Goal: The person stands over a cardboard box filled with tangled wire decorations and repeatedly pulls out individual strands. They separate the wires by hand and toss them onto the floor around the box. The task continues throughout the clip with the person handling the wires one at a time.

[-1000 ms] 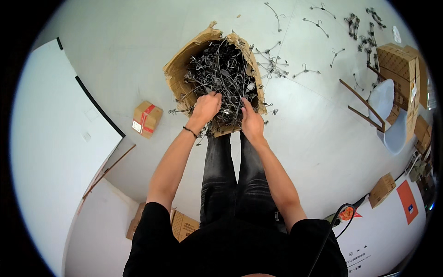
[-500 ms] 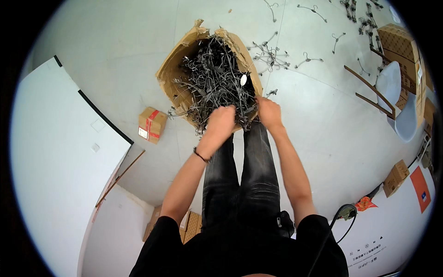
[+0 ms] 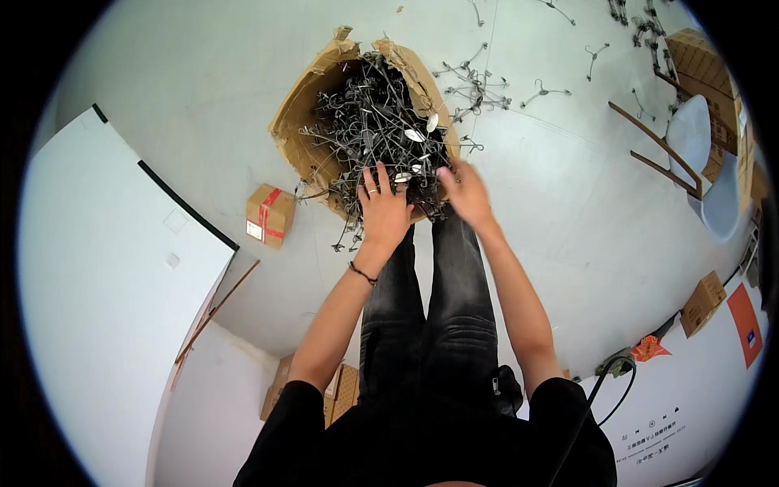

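A torn-edged cardboard box stands in front of my legs, filled with a tangle of dark clip hangers. My left hand lies over the near part of the heap, fingers spread and pointing away from me. At the box's near right edge is my right hand, slightly blurred, its thumb apart from the fingers; nothing shows in its grasp. Several white oval pieces lie among the hangers near both hands. Some hangers stick out over the near left rim.
Loose hangers are scattered on the floor beyond the box to the right. A small taped carton sits at left, near a white panel. White chairs and stacked cartons stand at right.
My left hand has opened from a closed grip and now lies spread on the hangers. My right hand has come off the rim, its thumb now apart. More white pieces show.
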{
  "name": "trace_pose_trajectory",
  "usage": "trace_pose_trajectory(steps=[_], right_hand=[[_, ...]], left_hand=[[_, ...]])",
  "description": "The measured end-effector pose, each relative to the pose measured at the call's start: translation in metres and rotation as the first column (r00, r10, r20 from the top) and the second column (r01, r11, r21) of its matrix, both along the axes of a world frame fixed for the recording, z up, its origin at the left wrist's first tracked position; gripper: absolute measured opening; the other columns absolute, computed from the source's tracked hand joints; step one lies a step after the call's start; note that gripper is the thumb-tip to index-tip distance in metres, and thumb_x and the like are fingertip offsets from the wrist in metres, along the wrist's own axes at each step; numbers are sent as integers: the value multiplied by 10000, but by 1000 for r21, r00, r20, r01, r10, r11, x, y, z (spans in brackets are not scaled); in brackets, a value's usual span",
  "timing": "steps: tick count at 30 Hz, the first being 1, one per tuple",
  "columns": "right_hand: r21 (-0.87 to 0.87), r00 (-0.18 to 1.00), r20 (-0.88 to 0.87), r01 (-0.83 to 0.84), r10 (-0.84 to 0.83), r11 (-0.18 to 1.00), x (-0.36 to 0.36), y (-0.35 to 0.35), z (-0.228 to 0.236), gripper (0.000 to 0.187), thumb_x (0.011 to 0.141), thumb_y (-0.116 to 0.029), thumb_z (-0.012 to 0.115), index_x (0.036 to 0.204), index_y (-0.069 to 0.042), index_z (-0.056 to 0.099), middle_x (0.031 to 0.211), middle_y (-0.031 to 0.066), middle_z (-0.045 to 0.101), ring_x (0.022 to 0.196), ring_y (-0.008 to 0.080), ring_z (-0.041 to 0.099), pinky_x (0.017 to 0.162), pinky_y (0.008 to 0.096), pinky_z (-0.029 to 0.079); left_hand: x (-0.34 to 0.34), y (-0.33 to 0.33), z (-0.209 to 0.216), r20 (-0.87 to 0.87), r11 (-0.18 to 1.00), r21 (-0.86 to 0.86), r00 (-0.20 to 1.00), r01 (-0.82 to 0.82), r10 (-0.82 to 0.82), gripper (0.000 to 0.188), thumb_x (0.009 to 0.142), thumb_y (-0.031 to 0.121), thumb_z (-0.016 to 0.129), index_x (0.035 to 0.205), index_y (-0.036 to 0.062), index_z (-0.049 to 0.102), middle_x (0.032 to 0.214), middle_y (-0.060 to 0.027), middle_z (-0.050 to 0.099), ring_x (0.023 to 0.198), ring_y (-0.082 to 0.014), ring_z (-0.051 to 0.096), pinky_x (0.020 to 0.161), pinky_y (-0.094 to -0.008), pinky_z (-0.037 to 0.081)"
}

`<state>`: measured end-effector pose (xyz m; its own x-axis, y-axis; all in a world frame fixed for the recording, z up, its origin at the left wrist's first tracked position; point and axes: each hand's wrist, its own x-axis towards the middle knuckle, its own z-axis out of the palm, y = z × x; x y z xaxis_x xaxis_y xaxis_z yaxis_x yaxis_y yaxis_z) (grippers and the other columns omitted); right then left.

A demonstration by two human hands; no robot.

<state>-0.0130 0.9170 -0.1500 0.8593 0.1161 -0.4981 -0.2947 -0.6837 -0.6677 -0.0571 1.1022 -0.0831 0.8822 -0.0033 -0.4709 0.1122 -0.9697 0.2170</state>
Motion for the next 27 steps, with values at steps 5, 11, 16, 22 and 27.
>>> trace_pose_trajectory(steps=[5, 11, 16, 22, 27], right_hand=[[-207, 993, -88, -89, 72, 974, 29, 31, -8, 425, 968, -406, 605, 1019, 14, 647, 932, 237, 702, 897, 416, 679, 785, 508, 516], [-179, 943, 38, -318, 330, 931, 26, 42, 38, 375, 1009, -329, 539, 840, -15, 657, 729, 206, 688, 681, 415, 685, 652, 529, 528], [-73, 986, 73, -142, 148, 987, 48, -8, 13, 275, 979, -261, 589, 859, -40, 700, 786, 211, 677, 725, 422, 649, 660, 504, 505], [-81, 977, -34, -214, 212, 974, 13, 22, 69, 365, 963, -373, 585, 823, -45, 668, 830, 166, 684, 780, 390, 673, 719, 516, 526], [-189, 947, 187, -228, 263, 955, 46, -16, 1, 264, 954, -323, 616, 929, -80, 714, 885, 153, 699, 874, 361, 668, 715, 457, 493]], left_hand=[[0, 10, -31, 157, 997, -29, 986, 67, -62, 258, 853, 95, 686, 1107, 46, 678, 1310, -201, 549, 1231, -407, 494, 1057, -564, 387], [22, 54, -23, 118, 978, -199, 989, -67, 92, 341, 876, 68, 637, 1213, 20, 621, 1058, -133, 642, 915, -321, 645, 822, -444, 516], [21, 3, 0, 179, 978, -93, 970, 185, -166, 271, 872, 141, 693, 1130, 57, 686, 812, -119, 652, 818, -309, 642, 740, -412, 528], [58, 52, 26, 203, 967, -246, 973, -59, 111, 105, 834, 130, 742, 926, 80, 727, 817, -86, 706, 805, -269, 663, 739, -411, 447], [18, 7, 18, 223, 962, -250, 974, 107, -50, 152, 851, 82, 695, 996, 36, 695, 929, -111, 680, 876, -292, 644, 791, -408, 493]])
